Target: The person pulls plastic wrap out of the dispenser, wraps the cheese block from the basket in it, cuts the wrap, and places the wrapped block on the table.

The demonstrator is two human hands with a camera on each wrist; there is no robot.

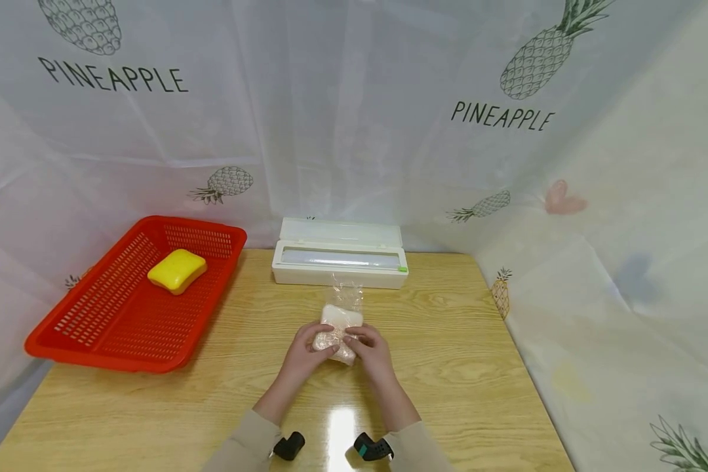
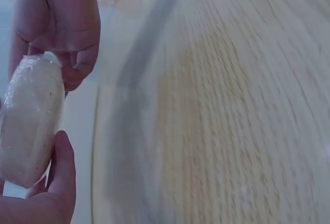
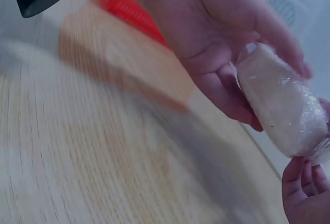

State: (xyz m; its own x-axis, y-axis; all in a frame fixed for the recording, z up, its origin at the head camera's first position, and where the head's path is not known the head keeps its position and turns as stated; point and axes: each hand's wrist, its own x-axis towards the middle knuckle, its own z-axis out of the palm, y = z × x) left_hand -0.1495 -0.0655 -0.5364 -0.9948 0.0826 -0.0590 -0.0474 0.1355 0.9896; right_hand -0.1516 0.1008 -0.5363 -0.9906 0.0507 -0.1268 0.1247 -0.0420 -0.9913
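Note:
A pale, rounded block (image 1: 337, 316) wrapped in clear cling film is held between both hands above the table. My left hand (image 1: 301, 357) grips its left side, thumb on the near face. From the right, my right hand (image 1: 373, 354) holds the block with thumb and fingertips at its edge and on the film. A loose tail of cling film (image 1: 349, 296) sticks out beyond the far end. Seen from the left wrist, the block (image 2: 32, 121) stands on edge with film bunched at one end. In the right wrist view, wrinkled film (image 3: 315, 118) shows near the right fingertips.
Behind the hands, a white cling film dispenser (image 1: 339, 278) stands with its lid raised at the table's back edge. To the left is a red plastic basket (image 1: 115, 362) with a yellow sponge-like block (image 1: 177, 270) in it. A pineapple-print curtain (image 1: 354, 131) hangs behind the wooden table (image 1: 460, 380).

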